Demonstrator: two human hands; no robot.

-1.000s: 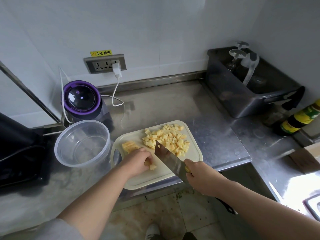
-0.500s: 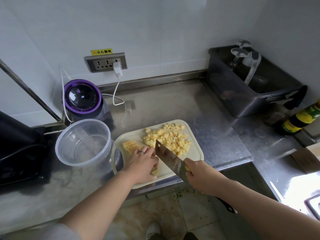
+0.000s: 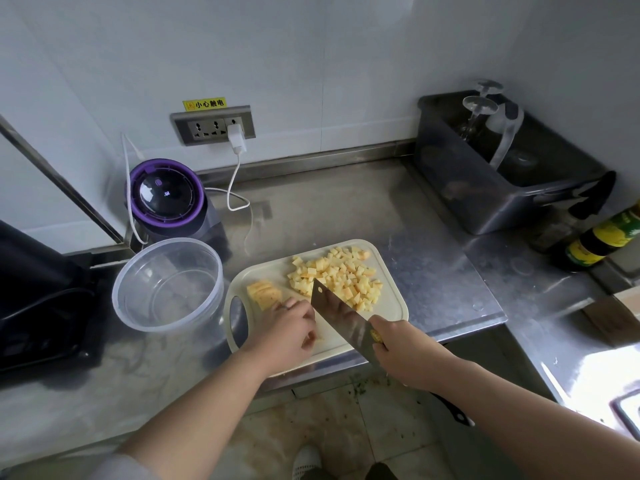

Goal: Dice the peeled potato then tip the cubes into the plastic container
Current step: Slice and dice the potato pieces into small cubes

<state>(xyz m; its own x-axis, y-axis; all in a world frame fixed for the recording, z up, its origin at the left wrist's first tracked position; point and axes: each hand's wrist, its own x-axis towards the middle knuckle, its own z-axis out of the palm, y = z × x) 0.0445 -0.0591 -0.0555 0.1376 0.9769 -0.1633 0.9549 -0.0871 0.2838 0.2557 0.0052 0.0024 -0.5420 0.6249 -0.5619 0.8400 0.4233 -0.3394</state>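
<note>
Cleaver (image 3: 341,317) clenched in my right hand (image 3: 408,355), blade on the cutting board (image 3: 391,306) just near the potato cubes (image 3: 343,278). My left hand (image 3: 287,332) lies curled against the blade, beside the potato slices (image 3: 265,292); any grasp underneath is hidden. The plastic container (image 3: 166,285) stands left of the board.

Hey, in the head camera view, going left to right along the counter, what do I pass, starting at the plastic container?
plastic container → uncut potato slices → pile of potato cubes → dark tub
</note>
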